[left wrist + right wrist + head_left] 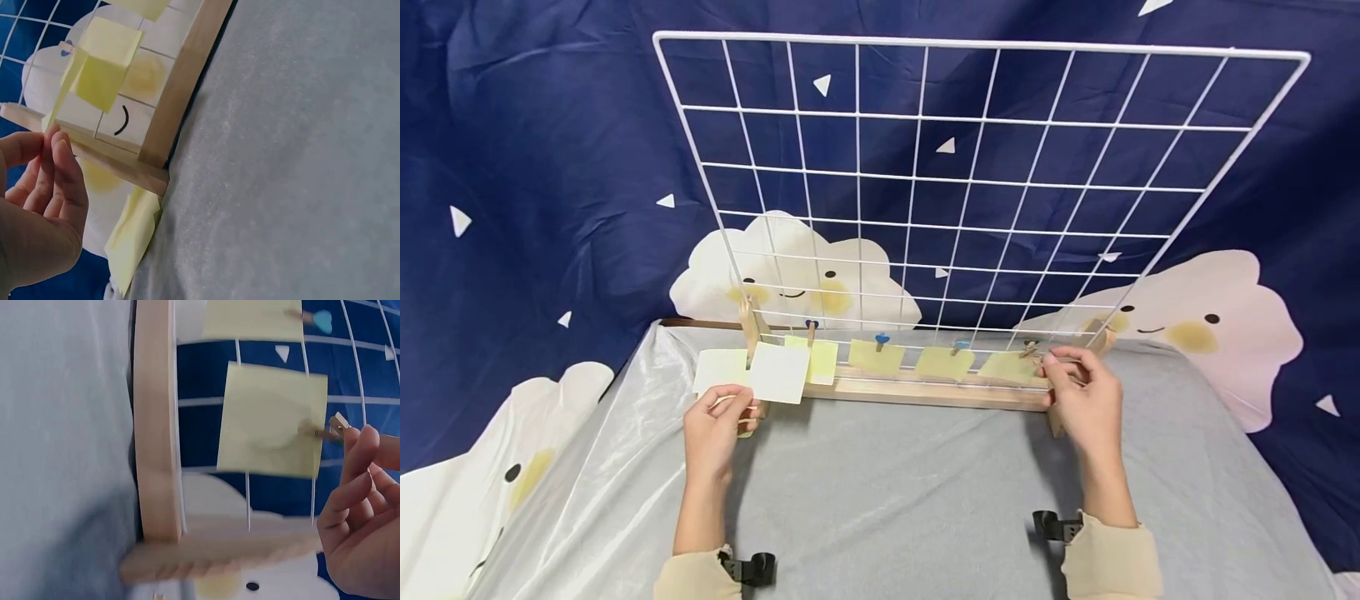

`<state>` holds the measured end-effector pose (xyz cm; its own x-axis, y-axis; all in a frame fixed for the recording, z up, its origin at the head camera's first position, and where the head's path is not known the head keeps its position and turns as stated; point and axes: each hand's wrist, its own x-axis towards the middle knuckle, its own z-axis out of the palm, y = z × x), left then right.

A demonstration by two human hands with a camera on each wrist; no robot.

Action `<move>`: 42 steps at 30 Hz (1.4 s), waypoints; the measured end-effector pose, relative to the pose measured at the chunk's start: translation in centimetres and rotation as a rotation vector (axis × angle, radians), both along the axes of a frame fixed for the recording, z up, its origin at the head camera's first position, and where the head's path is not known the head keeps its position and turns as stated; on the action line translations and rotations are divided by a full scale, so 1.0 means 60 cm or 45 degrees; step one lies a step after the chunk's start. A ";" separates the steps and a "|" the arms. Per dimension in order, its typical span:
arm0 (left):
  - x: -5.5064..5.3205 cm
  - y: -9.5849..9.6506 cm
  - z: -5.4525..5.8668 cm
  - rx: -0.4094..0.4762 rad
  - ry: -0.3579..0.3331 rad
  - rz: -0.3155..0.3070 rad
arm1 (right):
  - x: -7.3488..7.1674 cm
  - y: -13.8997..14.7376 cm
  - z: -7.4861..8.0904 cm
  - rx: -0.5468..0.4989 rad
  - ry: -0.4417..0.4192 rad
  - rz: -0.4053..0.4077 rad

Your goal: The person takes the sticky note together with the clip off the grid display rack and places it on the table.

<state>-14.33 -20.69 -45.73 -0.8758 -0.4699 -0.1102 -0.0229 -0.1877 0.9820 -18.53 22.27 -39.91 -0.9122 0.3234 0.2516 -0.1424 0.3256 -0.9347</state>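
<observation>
In the head view my left hand (718, 429) pinches a pale sticky note (780, 372) by its lower left corner. The left wrist view shows this sticky note (65, 87) nearly edge-on, in front of a yellow note (103, 65) on the white wire grid (917, 177). My right hand (1084, 400) pinches a small wooden clothespin (339, 421), mostly hidden by the fingertips. Close to it, the rightmost note (272, 419) hangs from another clothespin (1030, 348). More notes (876, 357) hang along the grid's bottom, held by clothespins with blue hearts (882, 338).
The grid stands in a wooden base (925, 392) with upright feet at both ends. Pale yellow notes (134, 237) lie beside the left foot on the grey cloth (887, 483). A dark blue curtain (550, 125) with clouds hangs behind.
</observation>
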 end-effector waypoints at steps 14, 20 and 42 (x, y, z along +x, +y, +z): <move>0.010 -0.001 -0.027 -0.026 -0.057 -0.053 | 0.012 0.074 -0.019 -0.336 -0.181 -0.161; 0.015 -0.004 -0.036 -0.069 -0.116 -0.060 | 0.018 0.099 -0.026 -0.364 -0.201 -0.140; 0.023 -0.014 -0.046 -0.268 -0.362 -0.230 | 0.016 0.168 -0.064 -0.148 -0.523 -0.101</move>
